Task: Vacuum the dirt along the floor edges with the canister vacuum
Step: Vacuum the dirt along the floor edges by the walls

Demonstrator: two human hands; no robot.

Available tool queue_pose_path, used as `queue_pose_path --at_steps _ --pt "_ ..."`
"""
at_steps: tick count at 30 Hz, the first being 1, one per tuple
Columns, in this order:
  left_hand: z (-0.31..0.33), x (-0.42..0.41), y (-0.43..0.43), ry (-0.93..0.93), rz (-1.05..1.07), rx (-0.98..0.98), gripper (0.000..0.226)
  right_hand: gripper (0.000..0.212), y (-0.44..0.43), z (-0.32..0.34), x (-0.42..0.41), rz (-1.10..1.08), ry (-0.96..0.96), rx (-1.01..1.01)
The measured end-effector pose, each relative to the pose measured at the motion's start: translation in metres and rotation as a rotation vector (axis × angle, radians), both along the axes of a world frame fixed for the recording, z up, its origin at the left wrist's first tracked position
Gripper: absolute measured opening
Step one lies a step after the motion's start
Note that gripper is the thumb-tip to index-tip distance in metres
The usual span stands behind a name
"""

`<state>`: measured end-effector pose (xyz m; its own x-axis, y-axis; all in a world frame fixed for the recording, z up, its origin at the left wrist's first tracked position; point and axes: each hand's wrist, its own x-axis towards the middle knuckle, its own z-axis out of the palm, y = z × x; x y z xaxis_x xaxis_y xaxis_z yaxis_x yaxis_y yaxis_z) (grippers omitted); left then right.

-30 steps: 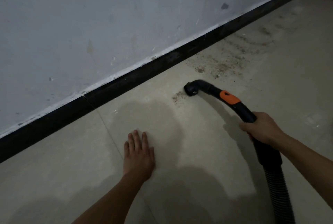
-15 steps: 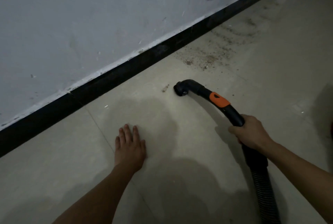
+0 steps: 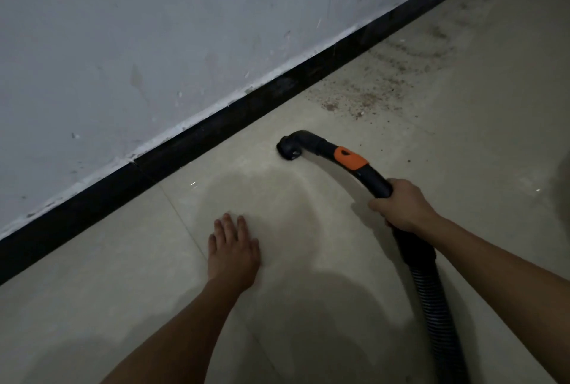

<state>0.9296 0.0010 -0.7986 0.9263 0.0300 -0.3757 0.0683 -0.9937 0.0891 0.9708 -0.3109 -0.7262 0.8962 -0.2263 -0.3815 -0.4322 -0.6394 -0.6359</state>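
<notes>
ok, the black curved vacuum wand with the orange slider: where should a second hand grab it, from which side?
Probably the smooth black tube between the orange slider and the right hand, from above-left. That stretch is bare and rigid; the ribbed hose behind would flex, and the nozzle mouth faces the floor.

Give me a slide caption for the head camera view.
Right hand grips the vacuum hose, nozzle near dirt by the black baseboard; left hand flat on the floor.
</notes>
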Motion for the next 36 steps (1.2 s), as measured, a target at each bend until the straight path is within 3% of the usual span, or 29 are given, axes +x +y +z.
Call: queue_pose_path --at_steps 3,9,14,19,29,33,36 --pt "0.000 0.002 0.000 -0.010 0.002 0.000 0.064 0.023 0.004 -0.001 0.004 -0.022 -0.047 -0.052" --pt "-0.004 0.007 -0.011 -0.046 0.053 -0.019 0.063 0.015 0.008 -0.007 -0.015 0.165 0.033 0.012" --pt "-0.008 0.037 -0.031 -0.105 -0.057 -0.053 0.060 0.010 -0.030 -0.008 -0.025 -0.092 -0.015 -0.004" --pt "-0.025 0.088 -0.072 -0.190 -0.113 -0.071 0.060 0.013 -0.061 -0.009 -0.070 -0.216 0.033 -0.002" --pt "-0.041 0.164 -0.128 -0.298 -0.006 -0.111 0.060 0.015 -0.152 -0.006 -0.135 -0.767 0.110 -0.119" --pt "-0.040 0.162 -0.132 -0.277 0.009 -0.084 0.060 0.011 -0.130 -0.006 -0.114 -0.760 0.053 -0.110" --pt "-0.036 0.161 -0.133 -0.249 0.001 -0.085 0.061 0.015 -0.092 -0.009 -0.086 -0.595 0.040 -0.017"
